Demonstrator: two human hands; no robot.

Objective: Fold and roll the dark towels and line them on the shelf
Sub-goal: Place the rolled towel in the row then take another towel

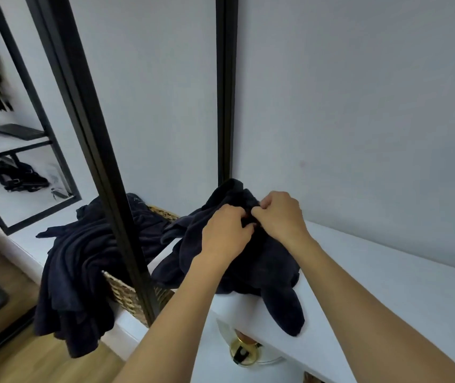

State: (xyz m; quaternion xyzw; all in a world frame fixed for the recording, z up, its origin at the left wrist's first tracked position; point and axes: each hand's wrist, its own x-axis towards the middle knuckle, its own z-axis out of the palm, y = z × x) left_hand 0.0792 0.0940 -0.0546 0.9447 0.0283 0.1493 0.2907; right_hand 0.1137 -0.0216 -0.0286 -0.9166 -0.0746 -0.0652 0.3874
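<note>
A crumpled dark towel [262, 261] lies bunched on the white shelf [386, 286], one corner hanging over the front edge. My left hand [225, 233] and my right hand [278, 214] meet at the top of the heap, the fingers of both curled into the cloth and pinching its folds. To the left, several more dark towels [77, 272] spill out of a woven basket [126, 294] and hang down its side.
A black metal post [104, 167] slants in front of the basket and another [225, 92] stands upright behind the towel. A grey wall backs the shelf. A gold-rimmed object [244, 352] shows below the shelf. Wood floor lies at the lower left.
</note>
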